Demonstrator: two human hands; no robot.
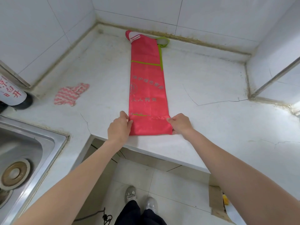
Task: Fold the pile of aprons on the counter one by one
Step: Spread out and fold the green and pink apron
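Both hands, left (119, 128) and right (180, 124), pinch closed on the red apron's (146, 88) turned-up hem at the bench's (211, 120) front edge.

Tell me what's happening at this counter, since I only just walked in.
A person is folding a red apron on the white counter. It lies as a long narrow strip running away from them, green trim showing near the far end. The left hand and right hand each pinch one side of the near end, which is already turned over once. A pink striped cloth lies to the left, near the steel sink.
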